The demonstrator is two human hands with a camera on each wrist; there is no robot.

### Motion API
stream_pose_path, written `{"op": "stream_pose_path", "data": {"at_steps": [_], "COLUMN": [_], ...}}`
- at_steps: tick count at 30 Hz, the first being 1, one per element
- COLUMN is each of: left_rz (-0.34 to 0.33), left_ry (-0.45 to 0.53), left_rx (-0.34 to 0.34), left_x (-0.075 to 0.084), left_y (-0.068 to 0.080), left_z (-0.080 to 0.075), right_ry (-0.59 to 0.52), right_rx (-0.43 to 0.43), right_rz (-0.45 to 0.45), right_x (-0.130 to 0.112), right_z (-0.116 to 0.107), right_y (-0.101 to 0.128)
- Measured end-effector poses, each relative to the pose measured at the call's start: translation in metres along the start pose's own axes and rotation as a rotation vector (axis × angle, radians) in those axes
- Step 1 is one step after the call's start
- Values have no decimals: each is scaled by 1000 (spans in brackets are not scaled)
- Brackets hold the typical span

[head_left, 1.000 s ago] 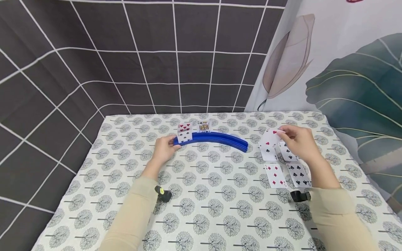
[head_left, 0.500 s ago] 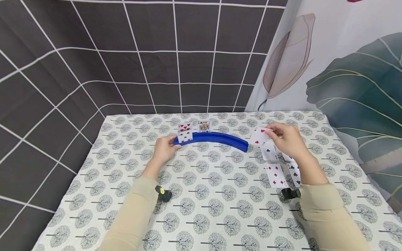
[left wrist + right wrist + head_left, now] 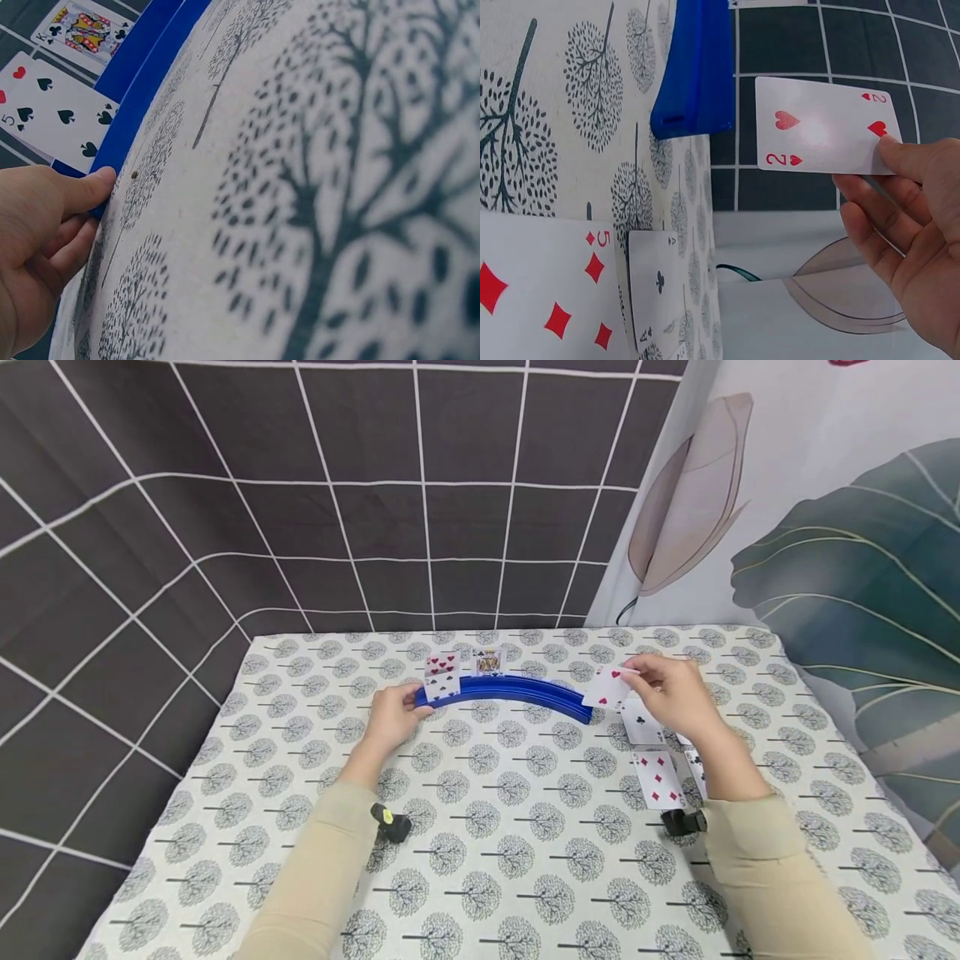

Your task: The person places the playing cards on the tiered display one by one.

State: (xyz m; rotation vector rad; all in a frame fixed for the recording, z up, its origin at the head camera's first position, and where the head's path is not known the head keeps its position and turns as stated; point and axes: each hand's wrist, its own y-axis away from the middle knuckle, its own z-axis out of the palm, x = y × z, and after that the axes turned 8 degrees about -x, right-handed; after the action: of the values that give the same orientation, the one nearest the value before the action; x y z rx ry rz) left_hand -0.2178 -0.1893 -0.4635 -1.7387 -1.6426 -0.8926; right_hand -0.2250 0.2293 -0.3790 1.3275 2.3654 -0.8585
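A blue curved card holder lies across the upper middle of the table. My left hand grips its left end between thumb and fingers. Standing in the holder there are a five of spades, a red heart card behind it, and a king of clubs set farther back. My right hand pinches a two of hearts by one end, thumb on its face. In the head view this card overlaps the holder's right end.
Face up on the right of the patterned tablecloth lie an ace of clubs and a five of diamonds. Beside them, the right arm partly covers more club cards. A dark gridded cloth hangs behind the table.
The right hand has carried the two of hearts leftward from above the laid-out cards to the holder's right end. The left hand stays on the holder's left end.
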Motion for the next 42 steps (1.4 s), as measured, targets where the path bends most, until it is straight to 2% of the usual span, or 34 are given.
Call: {"op": "stream_pose_path", "data": {"at_steps": [8, 19, 26, 42], "left_rz": [-5, -1, -4, -25], "left_ry": [10, -3, -10, 2], "left_rx": [-2, -3, 0, -6], "left_x": [-1, 0, 1, 4], "left_y": [-2, 0, 1, 2], "left_z": [0, 1, 0, -1], "right_ry": [-14, -10, -22, -52], "right_rx": [17, -5, -31, -12], "right_rz": [-12, -18, 8, -27], "right_x": [-3, -4, -9, -10], "right_z": [4, 12, 16, 30], "right_y": [-2, -7, -11, -17]}}
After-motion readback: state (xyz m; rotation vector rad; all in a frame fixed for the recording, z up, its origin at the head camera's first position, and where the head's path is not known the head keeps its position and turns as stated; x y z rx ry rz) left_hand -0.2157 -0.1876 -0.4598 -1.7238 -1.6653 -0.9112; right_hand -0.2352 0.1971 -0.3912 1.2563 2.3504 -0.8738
